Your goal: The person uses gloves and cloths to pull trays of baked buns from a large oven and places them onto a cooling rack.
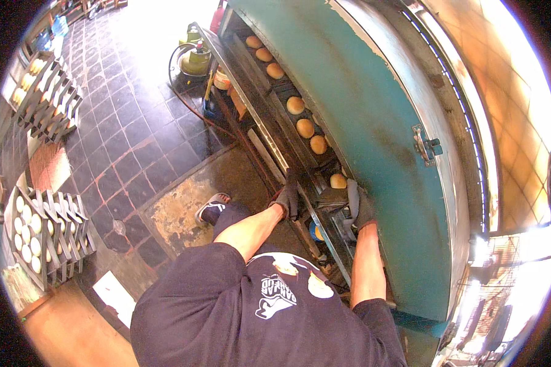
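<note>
My left hand (pixel 287 197), in a dark work glove, is at the long metal edge of the open oven door (pixel 260 121). Its fingers blend into the dark edge, so their grip is unclear. Inside the oven opening is my right hand (pixel 362 209), also in a dark glove, curled with a lighter grey fabric part along its inner side. What it holds is hidden. Dark cloth (pixel 332 199) lies between my hands, just below a golden bun (pixel 338 181). Farther along the opening sit several round browned buns (pixel 305 128) on dark trays.
The teal oven front (pixel 373 122) with a metal latch (pixel 427 147) rises at my right. Racks of pale rolls (pixel 49 235) and more bread (pixel 46 95) stand at the left. A green gas cylinder (pixel 196 61) with a hose stands beyond the door, on dark floor tiles (pixel 113 122).
</note>
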### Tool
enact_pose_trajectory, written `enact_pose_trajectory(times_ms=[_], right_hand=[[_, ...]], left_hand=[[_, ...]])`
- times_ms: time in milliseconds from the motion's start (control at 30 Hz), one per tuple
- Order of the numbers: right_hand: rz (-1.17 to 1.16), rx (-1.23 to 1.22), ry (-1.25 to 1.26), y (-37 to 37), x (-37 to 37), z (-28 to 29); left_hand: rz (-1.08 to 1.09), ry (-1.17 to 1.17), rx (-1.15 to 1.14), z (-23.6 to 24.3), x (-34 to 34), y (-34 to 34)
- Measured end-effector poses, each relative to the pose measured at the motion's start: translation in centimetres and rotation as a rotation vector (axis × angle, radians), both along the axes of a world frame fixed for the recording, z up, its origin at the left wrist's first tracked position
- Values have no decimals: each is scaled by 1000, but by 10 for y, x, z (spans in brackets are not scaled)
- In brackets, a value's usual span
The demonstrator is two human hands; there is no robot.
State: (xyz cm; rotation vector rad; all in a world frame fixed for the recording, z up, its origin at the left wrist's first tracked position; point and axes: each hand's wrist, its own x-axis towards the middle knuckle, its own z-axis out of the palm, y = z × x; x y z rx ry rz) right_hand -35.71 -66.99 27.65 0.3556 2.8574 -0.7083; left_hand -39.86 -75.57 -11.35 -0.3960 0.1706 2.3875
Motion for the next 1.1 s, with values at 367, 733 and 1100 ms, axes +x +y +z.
enact_pose_trajectory(times_ms=[367, 733, 1100], right_hand=[[250, 387, -157, 36, 23, -161], [186, 183, 220, -86, -266, -246], [193, 578, 199, -242, -505, -290]], left_hand=[[-27, 45, -612, 23, 51, -82], [-591, 346, -632, 26, 6, -171], [-226, -414, -666, -12, 5, -550]])
